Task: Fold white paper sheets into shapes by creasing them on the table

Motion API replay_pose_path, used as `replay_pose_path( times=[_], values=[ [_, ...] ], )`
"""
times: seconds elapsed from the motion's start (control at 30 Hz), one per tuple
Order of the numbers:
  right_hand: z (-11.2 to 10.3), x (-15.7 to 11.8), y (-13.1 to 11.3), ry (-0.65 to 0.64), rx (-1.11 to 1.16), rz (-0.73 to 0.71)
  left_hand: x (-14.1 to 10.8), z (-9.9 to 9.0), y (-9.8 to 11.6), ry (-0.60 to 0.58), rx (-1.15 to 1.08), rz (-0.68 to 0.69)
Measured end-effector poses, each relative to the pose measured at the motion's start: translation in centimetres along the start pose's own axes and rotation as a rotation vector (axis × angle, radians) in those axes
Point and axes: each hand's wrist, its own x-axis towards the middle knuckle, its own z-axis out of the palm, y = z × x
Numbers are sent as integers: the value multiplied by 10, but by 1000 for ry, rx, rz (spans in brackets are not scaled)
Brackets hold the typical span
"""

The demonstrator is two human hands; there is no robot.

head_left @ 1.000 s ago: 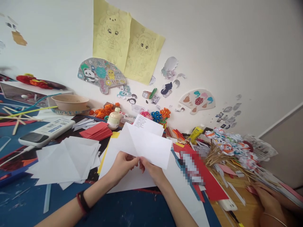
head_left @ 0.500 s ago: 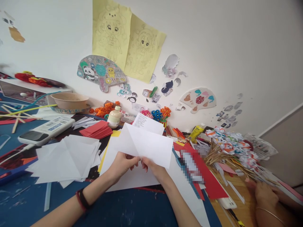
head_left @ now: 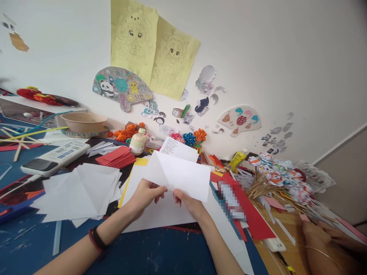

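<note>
A folded white paper (head_left: 187, 175) is held up over larger white sheets, its diagonal crease running down toward my fingers. My left hand (head_left: 150, 194) pinches its lower left edge, thumb against curled fingers. Close beside it, my right hand (head_left: 185, 200) pinches the bottom edge with the thumb on top. A small gap separates the two hands. Behind the paper stands a white card with handwriting (head_left: 179, 150).
White sheets (head_left: 80, 191), red paper slips (head_left: 116, 157) and a power strip (head_left: 57, 156) lie left. A glue bottle (head_left: 138, 142) stands behind. Paper flowers (head_left: 281, 173), red paper (head_left: 254, 215) and another person's hands (head_left: 318, 236) are at right.
My hands have moved slightly apart along the paper's lower edge, the left one shifting left and the right one right. The other person's hands have shifted a little left.
</note>
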Motion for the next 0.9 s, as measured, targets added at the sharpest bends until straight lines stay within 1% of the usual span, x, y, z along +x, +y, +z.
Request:
replay_pose_path(
  times=[0.07,0.17,0.37,0.53,0.73,0.83,0.9],
  values=[
    [-2,0,-1,27,-12,14,-1,-2,3,18,33,-18],
    [-4,0,-2,35,-20,17,-1,-3,7,37,49,-33],
    [-9,-1,-8,56,-29,9,2,-5,11,45,17,-26],
    [-13,-2,-12,75,-31,-13,5,-12,14,77,-41,-16],
    [-19,1,-6,97,13,-43,12,-26,15,86,-91,44],
    [-23,2,-2,135,40,-46,15,-34,15,127,-99,94],
    [-23,2,-2,130,49,-50,17,-38,16,157,-97,113]
  ],
)
